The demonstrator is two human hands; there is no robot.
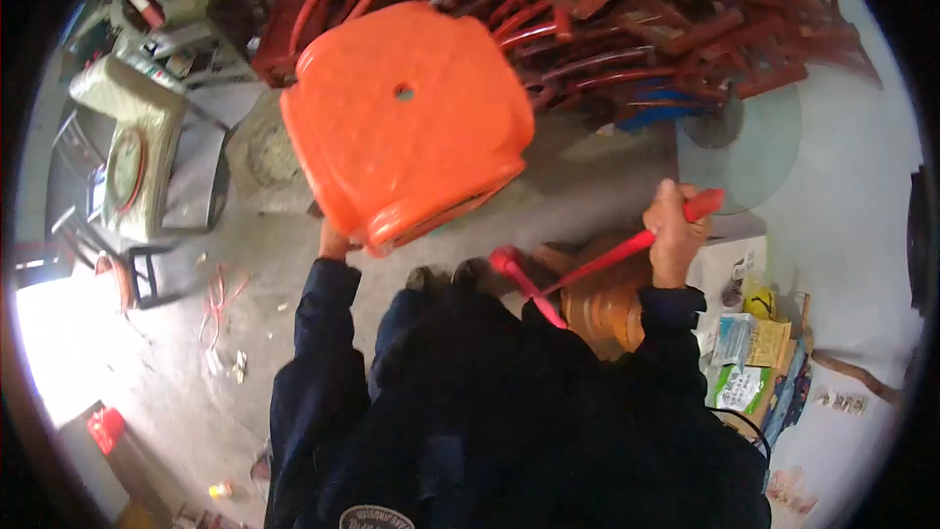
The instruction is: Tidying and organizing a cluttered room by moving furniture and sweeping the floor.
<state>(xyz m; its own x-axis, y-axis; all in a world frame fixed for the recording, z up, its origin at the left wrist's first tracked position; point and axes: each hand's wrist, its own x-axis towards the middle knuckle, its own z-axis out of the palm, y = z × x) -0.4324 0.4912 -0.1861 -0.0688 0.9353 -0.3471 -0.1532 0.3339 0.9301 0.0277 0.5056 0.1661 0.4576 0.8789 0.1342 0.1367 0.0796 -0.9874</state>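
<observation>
An orange plastic stool point(411, 110) is held up in front of me, its seat with a small central hole facing the camera. My left hand point(335, 242) grips the near left edge; most of its fingers are hidden under the stool. Off to the right, my right hand point(672, 235) is closed around a red stick-like handle point(613, 253), with the thumb on top. The handle slants down to the left, where it meets or crosses a second pinkish-red stick point(525, 283) with a rounded end. How the two join is not clear. Below them is an orange-brown rounded object point(602, 312), partly hidden.
Dark red wooden chairs point(587, 29) are piled along the far side. A round glass disc point(771, 147) leans by the right wall. Packets and cardboard point(749, 353) lie at right. A wrapped seat point(139, 154) and machinery point(183, 7) stand left. Red cord point(217, 301) lies on the floor.
</observation>
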